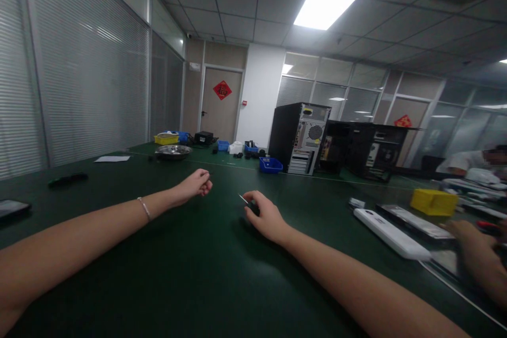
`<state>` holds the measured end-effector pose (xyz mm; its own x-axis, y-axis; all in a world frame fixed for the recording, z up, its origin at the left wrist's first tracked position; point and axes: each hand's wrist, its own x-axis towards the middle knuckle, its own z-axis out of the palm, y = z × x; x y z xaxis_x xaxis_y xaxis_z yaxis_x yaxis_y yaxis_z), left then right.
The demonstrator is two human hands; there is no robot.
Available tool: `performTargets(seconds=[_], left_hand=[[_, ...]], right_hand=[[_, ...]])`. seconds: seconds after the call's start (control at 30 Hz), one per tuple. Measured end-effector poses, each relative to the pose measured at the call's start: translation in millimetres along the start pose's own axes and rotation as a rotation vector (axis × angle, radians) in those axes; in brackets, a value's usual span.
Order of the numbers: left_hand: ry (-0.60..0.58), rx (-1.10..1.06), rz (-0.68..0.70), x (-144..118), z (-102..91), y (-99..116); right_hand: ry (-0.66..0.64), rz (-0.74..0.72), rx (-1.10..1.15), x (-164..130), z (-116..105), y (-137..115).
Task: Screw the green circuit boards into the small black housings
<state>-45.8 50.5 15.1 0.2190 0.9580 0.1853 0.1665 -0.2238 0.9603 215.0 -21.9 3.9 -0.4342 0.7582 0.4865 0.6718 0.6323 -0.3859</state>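
My left hand (196,185) hovers over the dark green table (198,274) with its fingers curled into a loose fist; nothing shows in it. A thin bracelet sits on that wrist. My right hand (266,215) rests on the table a little to the right, closed around a small tool (246,202) with a dark handle and a thin metal tip that points up and left. The two hands are about a hand's width apart.
A white flat device (390,232) and a yellow bin (433,202) lie at the right, where another person's arm (481,259) reaches in. Computer towers (301,137), blue bins (270,165) and a metal bowl (173,151) stand farther back. A phone (11,207) lies at the left edge.
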Motion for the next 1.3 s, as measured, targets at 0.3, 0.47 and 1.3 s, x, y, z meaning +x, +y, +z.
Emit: performTargets(seconds=[0.3, 0.47, 1.3], left_hand=[[-0.331, 0.065, 0.192, -37.9, 50.5, 11.9], [-0.309, 0.110, 0.213, -40.8, 49.9, 11.0], [-0.301, -0.086, 0.120, -37.9, 45.4, 6.5]], right_hand=[[0.035, -0.077, 0.042, -0.4, 5.5, 1.5], [0.008, -0.137, 0.041, -1.1, 3.8, -1.7], [-0.012, -0.202, -0.075, -3.4, 6.0, -6.9]])
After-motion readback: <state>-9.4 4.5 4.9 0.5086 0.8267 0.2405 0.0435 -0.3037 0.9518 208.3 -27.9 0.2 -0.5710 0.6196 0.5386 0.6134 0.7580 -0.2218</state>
